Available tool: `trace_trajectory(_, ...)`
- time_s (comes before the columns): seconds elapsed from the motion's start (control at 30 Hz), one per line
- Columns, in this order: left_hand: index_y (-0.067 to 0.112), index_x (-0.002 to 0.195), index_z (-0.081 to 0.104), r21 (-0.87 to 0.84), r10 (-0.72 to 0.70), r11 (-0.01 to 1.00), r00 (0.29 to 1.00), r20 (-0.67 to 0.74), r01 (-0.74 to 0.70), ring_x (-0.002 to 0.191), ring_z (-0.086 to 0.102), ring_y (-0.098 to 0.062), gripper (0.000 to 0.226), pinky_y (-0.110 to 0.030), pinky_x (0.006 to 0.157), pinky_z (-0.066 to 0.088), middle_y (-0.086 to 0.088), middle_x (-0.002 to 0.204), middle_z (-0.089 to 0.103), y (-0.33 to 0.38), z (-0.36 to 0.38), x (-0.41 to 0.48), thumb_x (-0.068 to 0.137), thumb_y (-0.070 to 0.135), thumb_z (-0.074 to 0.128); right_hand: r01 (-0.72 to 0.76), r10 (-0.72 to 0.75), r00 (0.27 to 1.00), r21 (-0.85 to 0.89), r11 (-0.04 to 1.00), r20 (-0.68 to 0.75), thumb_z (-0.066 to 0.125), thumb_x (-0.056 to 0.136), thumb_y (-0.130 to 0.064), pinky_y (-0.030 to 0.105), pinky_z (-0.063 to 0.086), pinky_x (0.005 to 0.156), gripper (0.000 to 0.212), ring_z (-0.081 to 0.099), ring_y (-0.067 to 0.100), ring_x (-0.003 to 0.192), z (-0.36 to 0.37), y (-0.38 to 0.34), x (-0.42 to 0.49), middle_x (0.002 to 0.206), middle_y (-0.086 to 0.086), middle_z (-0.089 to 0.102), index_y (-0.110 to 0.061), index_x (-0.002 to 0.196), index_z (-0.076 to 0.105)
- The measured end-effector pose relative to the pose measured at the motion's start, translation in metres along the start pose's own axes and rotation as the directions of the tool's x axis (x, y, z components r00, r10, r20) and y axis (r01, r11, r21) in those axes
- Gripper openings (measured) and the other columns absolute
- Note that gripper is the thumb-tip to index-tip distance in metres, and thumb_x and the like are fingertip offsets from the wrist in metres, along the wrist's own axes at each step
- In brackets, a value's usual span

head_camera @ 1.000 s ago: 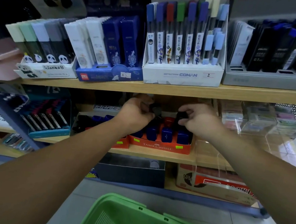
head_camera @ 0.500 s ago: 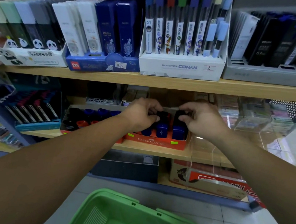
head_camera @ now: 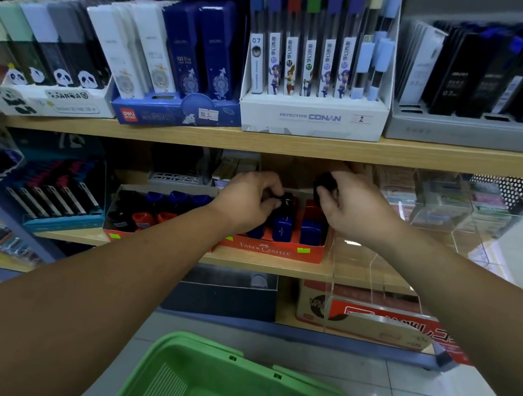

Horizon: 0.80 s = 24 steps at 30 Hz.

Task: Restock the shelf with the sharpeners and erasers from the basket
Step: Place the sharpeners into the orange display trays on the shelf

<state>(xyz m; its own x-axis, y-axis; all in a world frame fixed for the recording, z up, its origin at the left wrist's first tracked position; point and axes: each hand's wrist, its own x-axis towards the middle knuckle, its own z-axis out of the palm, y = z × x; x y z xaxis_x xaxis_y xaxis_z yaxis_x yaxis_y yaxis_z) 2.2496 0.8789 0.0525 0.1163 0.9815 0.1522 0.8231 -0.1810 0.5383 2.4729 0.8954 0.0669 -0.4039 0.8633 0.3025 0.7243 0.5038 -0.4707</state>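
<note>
An orange Faber-Castell display box (head_camera: 268, 249) on the middle shelf holds blue, red and black sharpeners (head_camera: 282, 230). My left hand (head_camera: 247, 201) reaches into the box and pinches a black sharpener (head_camera: 286, 199) standing among the others. My right hand (head_camera: 353, 206) is lifted just above the box's right end, its fingers curled round another black sharpener (head_camera: 325, 181). A green basket (head_camera: 173, 371) sits on the floor below me, with a few small packets showing at its bottom edge.
A second open box of sharpeners (head_camera: 156, 210) stands left of the orange one. Clear acrylic bins (head_camera: 444, 212) fill the shelf to the right. The wooden upper shelf (head_camera: 291, 143) hangs low over my hands, loaded with pencil-lead boxes. Cartons stand on the bottom shelf.
My right hand has lifted up from the box's right end with a black sharpener in it. The left hand stays in the box at the black sharpener.
</note>
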Motion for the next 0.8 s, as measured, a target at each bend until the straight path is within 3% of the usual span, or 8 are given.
trace_trajectory(0.23, 0.031, 0.130, 0.069, 0.153, -0.005, 0.988, 0.988, 0.155, -0.019, 0.119, 0.061, -0.015, 0.031, -0.037, 0.103, 0.054, 0.005, 0.132, 0.067, 0.008, -0.002, -0.002, 0.102, 0.019, 0.063, -0.354, 0.371, 0.928, 0.407, 0.842, 0.041, 0.083, 0.090, -0.028, 0.020, 0.045, 0.065, 0.026, 0.063, 0.006, 0.085, 0.000, -0.005, -0.001, 0.089, -0.004, 0.068, -0.027, 0.092, 0.056)
trace_trajectory(0.33, 0.029, 0.132, 0.067, 0.239, -0.016, 0.970, 0.968, 0.250, -0.045, 0.129, 0.053, -0.017, 0.036, -0.039, 0.110, 0.047, 0.005, 0.143, 0.057, 0.015, -0.002, 0.001, 0.104, 0.011, 0.055, -0.389, 0.421, 0.904, 0.534, 0.751, 0.066, 0.085, 0.087, -0.023, 0.023, 0.050, 0.072, 0.022, 0.067, 0.010, 0.093, -0.003, -0.007, -0.001, 0.094, -0.003, 0.071, -0.026, 0.091, 0.063)
trace_trajectory(0.4, 0.028, 0.130, 0.069, 0.266, 0.036, 0.960, 0.982, 0.185, -0.085, 0.130, 0.047, -0.018, 0.036, -0.039, 0.110, 0.045, 0.004, 0.138, 0.055, 0.021, -0.001, 0.000, 0.100, 0.011, 0.057, -0.378, 0.432, 0.901, 0.580, 0.722, 0.049, 0.084, 0.088, -0.025, 0.026, 0.051, 0.074, 0.018, 0.067, 0.010, 0.091, -0.004, -0.008, -0.001, 0.094, -0.003, 0.072, -0.020, 0.095, 0.068)
trace_trajectory(0.47, 0.027, 0.132, 0.067, 0.136, 0.087, 0.986, 0.995, 0.047, -0.093, 0.124, 0.051, -0.014, 0.036, -0.031, 0.104, 0.046, 0.006, 0.128, 0.059, 0.026, 0.004, -0.002, 0.097, 0.020, 0.065, -0.402, 0.468, 0.882, 0.607, 0.685, 0.056, 0.082, 0.091, -0.029, 0.030, 0.053, 0.078, 0.017, 0.068, 0.012, 0.088, -0.006, -0.008, -0.001, 0.089, -0.003, 0.072, -0.018, 0.094, 0.070)
trace_trajectory(0.6, 0.018, 0.129, 0.061, -0.412, -0.116, 0.904, 0.993, 0.026, 0.117, 0.099, 0.063, -0.006, 0.043, -0.006, 0.076, 0.050, 0.009, 0.107, 0.064, 0.042, 0.016, -0.002, 0.091, 0.023, 0.079, -0.463, 0.484, 0.858, 0.670, 0.580, 0.173, 0.074, 0.097, -0.015, 0.039, 0.062, 0.090, 0.016, 0.078, 0.021, 0.084, -0.007, -0.008, -0.001, 0.090, 0.009, 0.077, -0.005, 0.109, 0.068)
trace_trajectory(0.7, 0.020, 0.118, 0.062, -0.603, -0.189, 0.781, 0.982, 0.017, 0.161, 0.094, 0.070, -0.012, 0.032, -0.017, 0.073, 0.059, -0.001, 0.106, 0.069, 0.044, 0.016, -0.001, 0.091, 0.015, 0.078, -0.444, 0.453, 0.856, 0.803, 0.398, 0.249, 0.071, 0.096, -0.002, 0.038, 0.063, 0.090, 0.014, 0.079, 0.025, 0.088, -0.013, -0.005, -0.010, 0.099, 0.015, 0.075, -0.008, 0.103, 0.060)
trace_trajectory(0.73, 0.020, 0.117, 0.061, -0.633, -0.198, 0.755, 0.980, 0.031, 0.173, 0.092, 0.073, -0.015, 0.030, -0.023, 0.072, 0.061, -0.004, 0.105, 0.071, 0.046, 0.014, -0.001, 0.092, 0.013, 0.077, -0.433, 0.443, 0.863, 0.810, 0.397, 0.244, 0.072, 0.096, -0.003, 0.037, 0.063, 0.087, 0.017, 0.079, 0.025, 0.089, -0.014, -0.003, -0.012, 0.105, 0.016, 0.074, -0.007, 0.107, 0.060)
trace_trajectory(0.8, 0.020, 0.120, 0.059, -0.618, -0.212, 0.763, 0.976, 0.041, 0.191, 0.089, 0.076, -0.019, 0.030, -0.032, 0.071, 0.064, -0.004, 0.104, 0.071, 0.048, 0.014, 0.001, 0.095, 0.012, 0.074, -0.413, 0.439, 0.883, 0.720, 0.557, 0.167, 0.077, 0.094, -0.012, 0.030, 0.062, 0.074, 0.029, 0.077, 0.021, 0.089, -0.012, 0.002, -0.016, 0.109, 0.009, 0.073, -0.010, 0.120, 0.064)
